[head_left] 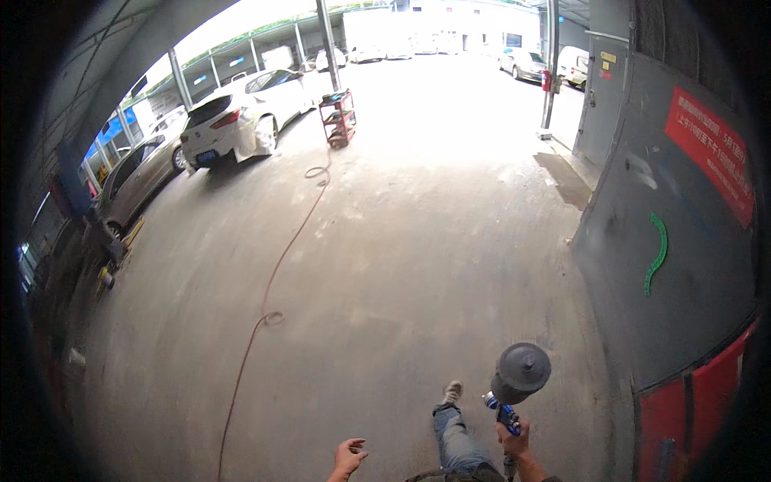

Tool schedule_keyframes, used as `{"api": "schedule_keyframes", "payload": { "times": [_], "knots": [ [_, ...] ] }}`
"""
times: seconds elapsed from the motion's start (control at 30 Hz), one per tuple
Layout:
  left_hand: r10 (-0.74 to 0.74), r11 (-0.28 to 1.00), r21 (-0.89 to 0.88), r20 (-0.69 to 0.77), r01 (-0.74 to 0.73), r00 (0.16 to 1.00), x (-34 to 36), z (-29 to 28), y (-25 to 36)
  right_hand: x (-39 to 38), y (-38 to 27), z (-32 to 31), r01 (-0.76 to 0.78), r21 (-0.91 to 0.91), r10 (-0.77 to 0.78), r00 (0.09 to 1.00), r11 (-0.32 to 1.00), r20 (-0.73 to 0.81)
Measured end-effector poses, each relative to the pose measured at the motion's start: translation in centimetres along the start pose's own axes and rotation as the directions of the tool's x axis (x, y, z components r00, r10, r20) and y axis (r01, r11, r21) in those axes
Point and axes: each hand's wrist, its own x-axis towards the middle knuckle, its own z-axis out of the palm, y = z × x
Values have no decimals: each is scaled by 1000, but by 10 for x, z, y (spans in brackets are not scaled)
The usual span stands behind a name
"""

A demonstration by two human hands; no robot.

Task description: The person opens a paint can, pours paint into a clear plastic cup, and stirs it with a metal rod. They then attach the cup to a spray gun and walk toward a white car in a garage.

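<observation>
A paint spray gun [508, 417] with a blue body and a dark, lidded cup [523, 371] on top is in my right hand [515, 439]. My fingers wrap round its handle, and the cup stands roughly upright. Below the grip a dark fitting or hose shows in part. My left hand [348, 457] hangs in the air at the lower middle, holding nothing, its fingers loosely bent and apart. Between the hands, one leg in jeans [457, 442] and a shoe [453, 392] reach forward over the concrete floor [377, 305].
A reddish hose [265, 309] with small loops runs along the floor to a red tool cart [337, 120]. White [245, 116] and brown [144, 181] cars stand at the left. A grey wall [634, 233] with a red sign [708, 153] bounds the right. Posts [551, 72] stand farther off.
</observation>
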Motion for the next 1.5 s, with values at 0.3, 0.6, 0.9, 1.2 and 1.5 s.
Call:
{"api": "schedule_keyframes", "payload": {
  "times": [0.3,0.6,0.9,1.2,1.5],
  "knots": [
    [55,972,235,-186,-10,981,280,53,134,355,-139,69,131,-104,-123,989,986,85],
    [-356,904,184,-175,386,918,556,55,257,693,-240,142,297,-157,-271,948,942,168],
    [-249,931,242,-120,272,961,910,69,396,1021,-291,197,351,-116,-345,936,929,70],
    [41,887,460,20,-46,999,1328,57,737,1296,-334,212,198,-197,-215,974,960,-67],
    [-194,894,435,162,106,968,1534,135,858,1684,-474,243,283,-278,-275,959,918,69]
  ]
}}
